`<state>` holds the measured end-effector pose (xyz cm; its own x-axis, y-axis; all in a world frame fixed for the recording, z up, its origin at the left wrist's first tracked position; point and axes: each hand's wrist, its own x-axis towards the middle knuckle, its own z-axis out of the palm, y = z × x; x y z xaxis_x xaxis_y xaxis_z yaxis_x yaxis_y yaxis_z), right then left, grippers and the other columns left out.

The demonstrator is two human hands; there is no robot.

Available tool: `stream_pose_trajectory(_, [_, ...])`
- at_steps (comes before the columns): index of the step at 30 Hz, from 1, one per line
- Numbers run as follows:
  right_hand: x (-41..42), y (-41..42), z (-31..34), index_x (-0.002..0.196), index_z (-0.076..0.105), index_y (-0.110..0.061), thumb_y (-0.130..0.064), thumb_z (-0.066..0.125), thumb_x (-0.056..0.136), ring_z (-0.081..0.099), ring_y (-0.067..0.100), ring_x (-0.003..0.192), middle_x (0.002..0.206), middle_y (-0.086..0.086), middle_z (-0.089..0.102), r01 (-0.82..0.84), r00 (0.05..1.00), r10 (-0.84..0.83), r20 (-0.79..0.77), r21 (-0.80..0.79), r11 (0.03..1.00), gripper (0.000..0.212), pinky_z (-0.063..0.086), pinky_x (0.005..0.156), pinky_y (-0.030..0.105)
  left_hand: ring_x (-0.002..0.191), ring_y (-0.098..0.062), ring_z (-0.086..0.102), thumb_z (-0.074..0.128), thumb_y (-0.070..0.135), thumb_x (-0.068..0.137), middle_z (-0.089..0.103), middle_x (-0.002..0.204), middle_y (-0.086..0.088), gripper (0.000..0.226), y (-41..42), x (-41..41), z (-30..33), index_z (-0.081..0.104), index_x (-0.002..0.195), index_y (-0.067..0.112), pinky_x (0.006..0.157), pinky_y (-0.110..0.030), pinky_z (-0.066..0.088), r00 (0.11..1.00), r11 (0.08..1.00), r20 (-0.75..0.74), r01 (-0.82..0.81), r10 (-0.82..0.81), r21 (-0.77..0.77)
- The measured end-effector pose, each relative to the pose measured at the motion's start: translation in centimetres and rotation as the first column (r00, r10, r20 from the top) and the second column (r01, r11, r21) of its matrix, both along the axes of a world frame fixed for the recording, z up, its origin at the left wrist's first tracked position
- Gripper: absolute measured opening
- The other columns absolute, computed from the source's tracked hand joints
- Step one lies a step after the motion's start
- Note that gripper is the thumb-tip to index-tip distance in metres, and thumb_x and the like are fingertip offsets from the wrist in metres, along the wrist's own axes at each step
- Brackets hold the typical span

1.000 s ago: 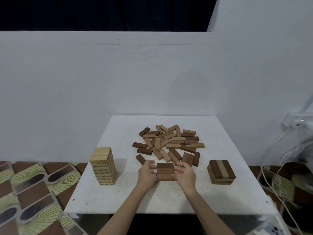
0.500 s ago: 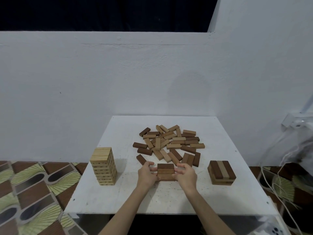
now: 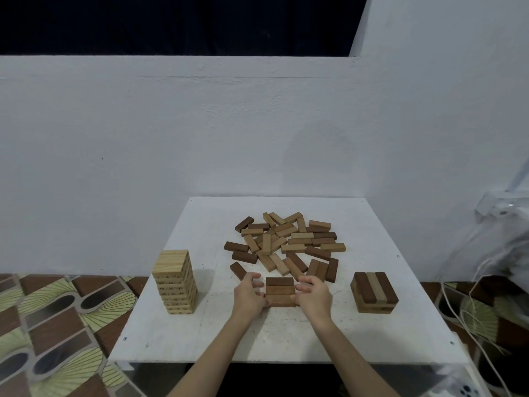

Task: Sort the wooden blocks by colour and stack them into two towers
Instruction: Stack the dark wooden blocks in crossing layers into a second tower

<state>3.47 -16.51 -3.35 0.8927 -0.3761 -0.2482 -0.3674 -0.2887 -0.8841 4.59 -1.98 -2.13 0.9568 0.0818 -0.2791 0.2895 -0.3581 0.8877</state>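
Both hands bracket a row of three brown blocks [image 3: 280, 291] near the table's [image 3: 286, 339] front edge: left hand [image 3: 248, 293] and right hand [image 3: 313, 295] grip its ends with curled fingers, forearms angled inward. Loose blocks [image 3: 286, 242] lie beyond. Pale tower [image 3: 175, 281] stands left, dark stack [image 3: 373, 292] right. No writing legible.

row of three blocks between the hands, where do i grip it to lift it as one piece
Squeeze the row of three blocks at its two short-end faces, coming in from left and right, as the left hand and right hand are placed now. The blocks lie side by side, long edges touching, so pressure on the ends probably grips all three at once.
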Motion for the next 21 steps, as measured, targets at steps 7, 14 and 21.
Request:
stream_pose_trajectory(7, [0.07,0.02,0.09,0.112,0.063,-0.017,0.005,0.07,0.076,0.063,0.012,0.092,0.089,-0.009,0.064,-0.03,1.0,0.03,-0.004,-0.001,1.0,0.043,0.053,0.081,0.025,0.064,-0.01,0.051,0.067,-0.014,0.074,0.055,0.099,-0.003,0.056,0.02,0.01,0.0,0.049,0.123,0.005,0.059,-0.015,0.049,1.0,1.0,0.008,0.015,-0.015,0.001])
stream_pose_trajectory(14, [0.1,-0.09,0.01,0.109,0.064,-0.018,0.004,0.072,0.075,0.062,0.012,0.093,0.096,-0.004,0.068,-0.022,1.0,0.022,-0.003,0.005,1.0,0.041,0.053,0.082,0.026,0.063,-0.008,0.053,0.066,-0.014,0.075,0.056,0.092,-0.002,0.054,-0.04,-0.08,0.1,0.047,0.122,0.004,0.058,-0.015,0.049,1.0,1.0,0.007,0.003,-0.003,0.014])
stream_pose_trajectory(21, [0.17,-0.22,-0.15,0.099,0.062,-0.022,0.003,0.074,0.073,0.064,0.015,0.096,0.096,-0.002,0.069,0.014,1.0,-0.013,-0.008,0.049,0.999,0.038,0.053,0.083,0.029,0.069,-0.013,0.057,0.068,-0.014,0.073,0.058,0.094,-0.005,0.061,0.04,-0.14,0.02,0.044,0.126,0.002,0.062,-0.016,0.049,1.0,1.0,0.009,-0.017,0.017,0.002])
